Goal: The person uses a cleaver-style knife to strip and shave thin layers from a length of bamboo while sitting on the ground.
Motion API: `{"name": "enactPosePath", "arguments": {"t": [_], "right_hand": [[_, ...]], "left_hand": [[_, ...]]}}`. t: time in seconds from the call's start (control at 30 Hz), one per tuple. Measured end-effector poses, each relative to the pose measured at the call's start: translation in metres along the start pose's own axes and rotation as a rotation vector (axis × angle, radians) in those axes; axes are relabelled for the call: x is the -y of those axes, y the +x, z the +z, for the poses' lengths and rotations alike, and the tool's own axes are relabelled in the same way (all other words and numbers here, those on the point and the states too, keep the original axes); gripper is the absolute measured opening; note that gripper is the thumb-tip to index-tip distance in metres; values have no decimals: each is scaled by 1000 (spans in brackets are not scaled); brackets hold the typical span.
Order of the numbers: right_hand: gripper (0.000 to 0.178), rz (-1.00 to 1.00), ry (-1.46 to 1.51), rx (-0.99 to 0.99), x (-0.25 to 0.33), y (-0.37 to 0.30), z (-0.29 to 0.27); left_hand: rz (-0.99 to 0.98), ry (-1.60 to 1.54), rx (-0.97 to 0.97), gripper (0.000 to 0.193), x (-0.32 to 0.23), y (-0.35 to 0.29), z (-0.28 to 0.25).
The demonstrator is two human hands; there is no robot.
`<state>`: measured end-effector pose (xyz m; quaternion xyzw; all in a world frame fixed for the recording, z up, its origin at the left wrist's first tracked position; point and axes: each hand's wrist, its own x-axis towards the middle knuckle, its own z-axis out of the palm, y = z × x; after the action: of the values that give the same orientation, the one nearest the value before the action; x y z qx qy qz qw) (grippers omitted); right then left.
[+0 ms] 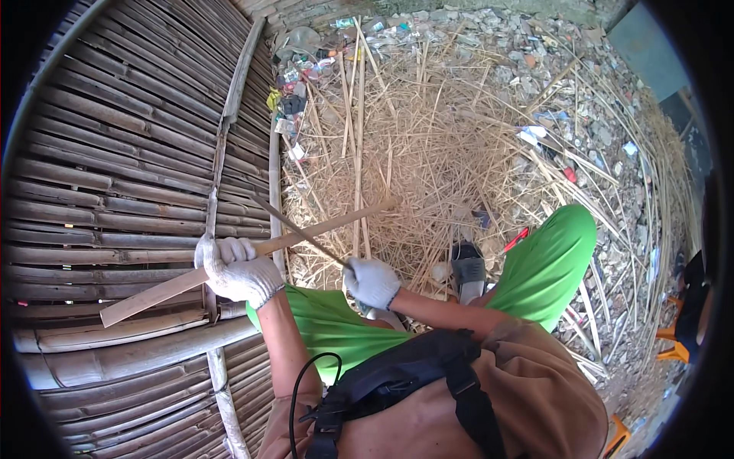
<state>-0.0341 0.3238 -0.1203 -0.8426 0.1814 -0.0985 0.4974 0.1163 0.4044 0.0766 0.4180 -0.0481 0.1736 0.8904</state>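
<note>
The left hand [238, 277], in a white knit glove, has its grip wrapped tight around a flat bamboo slat [229, 264] that runs from lower left to upper right, across the edge of a woven bamboo panel [115, 191] and out over the straw-strewn ground [428, 153]. The slat's middle is covered by the gloved fingers; its far end fades into the dry stalks, so where it stops is hard to make out.

The right hand [372, 281], also gloved, is closed around the handle of a thin blade [294, 227]. The handle itself is hidden inside the fist. The blade rises up and to the left and crosses the slat just beside the left hand; whether its edge bites into the bamboo or only lies against it cannot be told.

Below the hands, green trousers [550, 260] cover the person's knees, and a sandalled foot [468, 269] shows between them, partly buried in straw. A black strap [405, 375] with a cable crosses the brown shirt at the lower edge. A thick bamboo pole [130, 356] lies under the left forearm. At the far end of the straw lie scattered plastic scraps [298, 84] and stones, too small to identify. The right rim cuts off something orange [673, 344].
</note>
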Motion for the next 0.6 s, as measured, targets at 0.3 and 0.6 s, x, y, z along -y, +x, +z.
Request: {"name": "enactPosePath", "arguments": {"t": [0.3,0.6], "right_hand": [[45,485,-210,153,-177,-23,-24],[50,604,-24,93,-137,-7,-14]], "left_hand": [[-5,66,-170,16,14,52,-23],[-303,-323,535,38,24,54,10]]}}
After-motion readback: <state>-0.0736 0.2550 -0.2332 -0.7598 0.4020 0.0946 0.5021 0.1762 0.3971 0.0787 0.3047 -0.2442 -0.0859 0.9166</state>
